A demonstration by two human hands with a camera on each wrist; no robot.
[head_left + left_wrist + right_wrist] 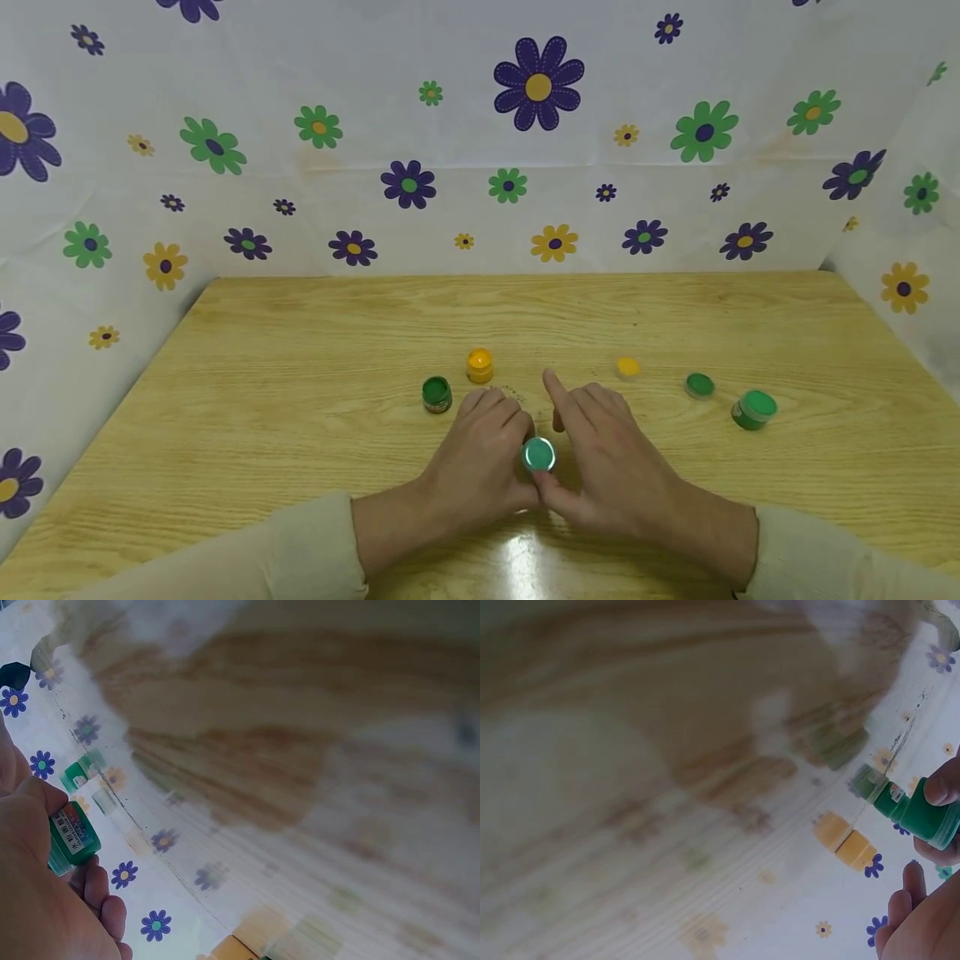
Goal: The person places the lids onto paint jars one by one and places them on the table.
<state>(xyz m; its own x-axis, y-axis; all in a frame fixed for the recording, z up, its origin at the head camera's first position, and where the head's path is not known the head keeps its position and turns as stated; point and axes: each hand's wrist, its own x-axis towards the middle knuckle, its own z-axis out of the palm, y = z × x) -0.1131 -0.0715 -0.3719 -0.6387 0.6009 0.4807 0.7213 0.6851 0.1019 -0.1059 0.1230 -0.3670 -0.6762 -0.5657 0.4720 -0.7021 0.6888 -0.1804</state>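
Low over the near middle of the table, my left hand (pixel 487 446) grips a small green paint jar (pixel 79 834) with a printed label, fingers curled round its side. In the head view the jar's round teal top (pixel 538 455) with a bright rim faces up. Beside it is my right hand (pixel 611 467), thumb tip at the edge of that top and index finger pointing straight ahead, off the jar. Just beyond the hands stand a dark green paint jar (pixel 437 395) and an orange-yellow paint jar (pixel 480 366), both without lids.
To the right lie a yellow lid (pixel 627 367) and a dark green lid (pixel 700 385). Farther right stands a lighter green paint jar (pixel 754 409) with its top on. Small dark specks dot the wooden table (pixel 300 358). A flower-print cloth (pixel 465 142) hangs behind.
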